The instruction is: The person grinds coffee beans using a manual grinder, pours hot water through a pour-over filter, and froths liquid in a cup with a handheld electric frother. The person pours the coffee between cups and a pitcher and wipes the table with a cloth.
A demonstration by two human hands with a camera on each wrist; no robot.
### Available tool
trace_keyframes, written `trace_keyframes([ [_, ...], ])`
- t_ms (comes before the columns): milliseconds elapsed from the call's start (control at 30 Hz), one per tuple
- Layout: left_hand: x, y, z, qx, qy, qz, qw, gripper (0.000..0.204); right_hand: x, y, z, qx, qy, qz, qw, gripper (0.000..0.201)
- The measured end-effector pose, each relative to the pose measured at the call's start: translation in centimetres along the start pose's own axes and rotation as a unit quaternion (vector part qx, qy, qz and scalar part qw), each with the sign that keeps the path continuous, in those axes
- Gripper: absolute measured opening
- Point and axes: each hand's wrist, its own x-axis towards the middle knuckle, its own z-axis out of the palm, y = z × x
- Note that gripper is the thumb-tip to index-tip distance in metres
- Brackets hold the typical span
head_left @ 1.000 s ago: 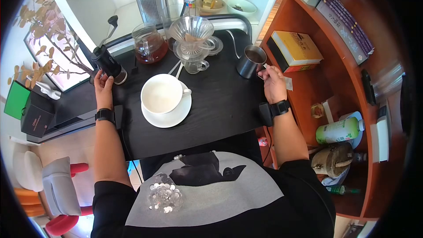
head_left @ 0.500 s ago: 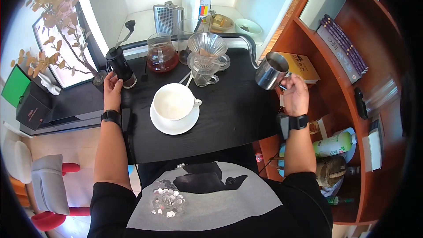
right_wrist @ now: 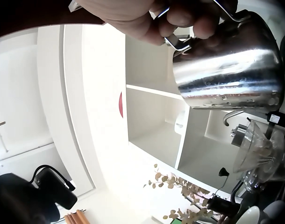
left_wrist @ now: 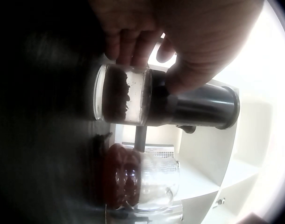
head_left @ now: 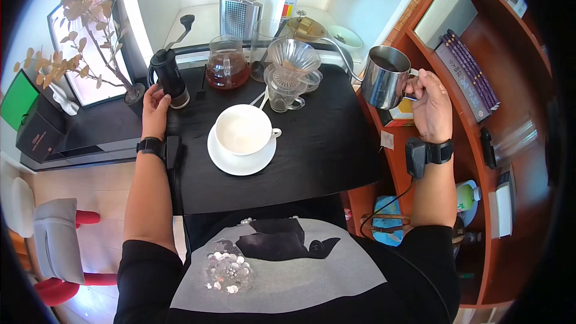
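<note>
My right hand point(head_left: 433, 105) grips the handle of a steel gooseneck kettle point(head_left: 384, 84), raised at the table's right side with dark liquid showing inside. In the right wrist view the fingers curl through the kettle's handle. At the left, my left hand point(head_left: 155, 111) holds the lower part of a black hand coffee grinder point(head_left: 171, 78), which stands upright on the table. The left wrist view shows the thumb across its black body and dark grounds in its clear jar point(left_wrist: 121, 95). A white cup point(head_left: 243, 129) sits on its saucer point(head_left: 243, 167) between the hands.
A glass carafe point(head_left: 228, 69) of reddish-brown liquid stands behind the cup. Right of it, a clear ribbed dripper point(head_left: 294, 57) sits over a glass cup point(head_left: 282, 102). White shelves stand behind the black table point(head_left: 312, 165). A brown bookcase point(head_left: 474, 144) borders the right side.
My right hand has lifted the kettle from the table and carried it up and to the right. The left hand stays at the grinder. The head view has shifted slightly.
</note>
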Motion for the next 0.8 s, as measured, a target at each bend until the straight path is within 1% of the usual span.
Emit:
trace_keyframes([
  [300,-0.1,0.4,0.1,0.003,0.006,-0.015,1.000,0.050,1.2,-1.4,0.8,-0.068,-0.016,-0.010,0.998,0.023],
  [400,-0.3,0.7,0.3,-0.004,0.008,-0.020,1.000,0.050,1.3,-1.8,0.9,-0.068,-0.035,-0.001,0.997,0.023],
  [533,-0.3,0.7,0.3,-0.014,0.005,-0.018,1.000,0.049,1.4,-2.2,1.2,-0.073,-0.036,0.000,0.997,0.023],
  [633,-0.5,1.2,0.5,-0.013,0.005,-0.021,1.000,0.049,1.4,-2.6,1.5,-0.083,-0.053,-0.010,0.995,0.023],
  [700,-0.6,1.4,0.5,-0.014,0.005,-0.024,1.000,0.049,1.5,-2.8,1.5,-0.111,-0.058,-0.010,0.992,0.029],
  [800,-0.6,1.3,0.6,-0.014,0.006,-0.027,1.000,0.049,1.5,-3.0,2.1,-0.099,-0.058,-0.015,0.993,0.025],
])
